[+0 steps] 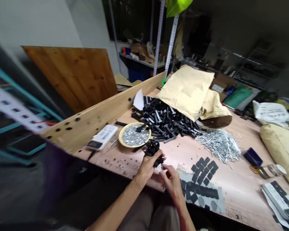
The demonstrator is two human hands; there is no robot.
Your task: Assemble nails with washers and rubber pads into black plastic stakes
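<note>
My left hand (144, 166) is closed around a black plastic part or cluster of parts (152, 147), held above the table's front edge. Just below and to the right, my right hand (173, 181) has its fingers pinched together at the part's lower end; whatever is between them is too small to make out. Behind the left hand stands a yellow bowl (120, 141) filled with small shiny metal pieces, with a black piece (142, 127) resting in it. Past the bowl lies a heap of long black plastic parts (168, 120). Thin metal pins (220, 146) are piled to its right.
Black square pads (202, 171) lie on and beside a grey sheet (219, 205) at right. A white boxy device (105, 136) sits left of the bowl by a wooden side board (96, 120). Paper sacks (186, 89), a blue box (252, 157) and a jar (269, 171) stand farther off.
</note>
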